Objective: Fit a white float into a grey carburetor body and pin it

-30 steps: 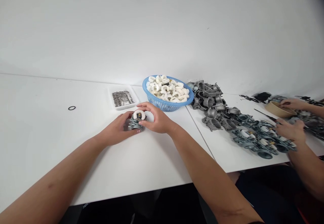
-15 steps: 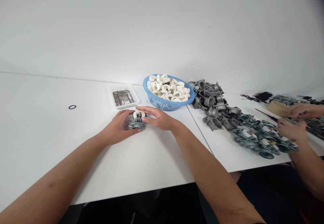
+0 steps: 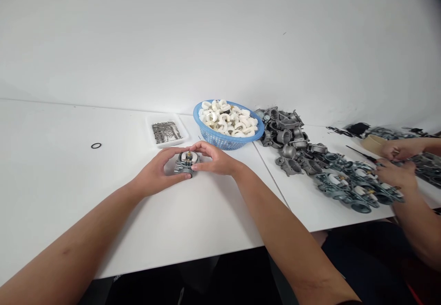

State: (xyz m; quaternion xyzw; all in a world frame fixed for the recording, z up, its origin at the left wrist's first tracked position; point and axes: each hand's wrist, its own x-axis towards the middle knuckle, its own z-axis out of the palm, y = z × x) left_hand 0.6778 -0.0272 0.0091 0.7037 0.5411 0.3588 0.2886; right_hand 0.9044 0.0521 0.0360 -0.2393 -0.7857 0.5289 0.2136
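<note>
A grey metal carburettor body [image 3: 186, 163] with a white float on top rests on the white table [image 3: 103, 194]. My left hand [image 3: 156, 172] wraps round its left side, fingers curled on it. My right hand [image 3: 215, 158] closes on its right side, fingertips pressing the white float. Just beyond stands a blue basket [image 3: 228, 140] heaped with white floats. A small clear tray of thin metal pins [image 3: 166, 132] lies left of the basket.
A heap of bare grey metal bodies [image 3: 287, 135] lies right of the basket, and a row of fitted ones [image 3: 354, 188] runs farther right. Another person's hands [image 3: 396, 174] work there beside a brown bowl [image 3: 374, 143]. A black O-ring [image 3: 96, 145] lies at left.
My right fingers have shifted over the float, pressing it lower onto the body. The other person's hands moved slightly at the right.
</note>
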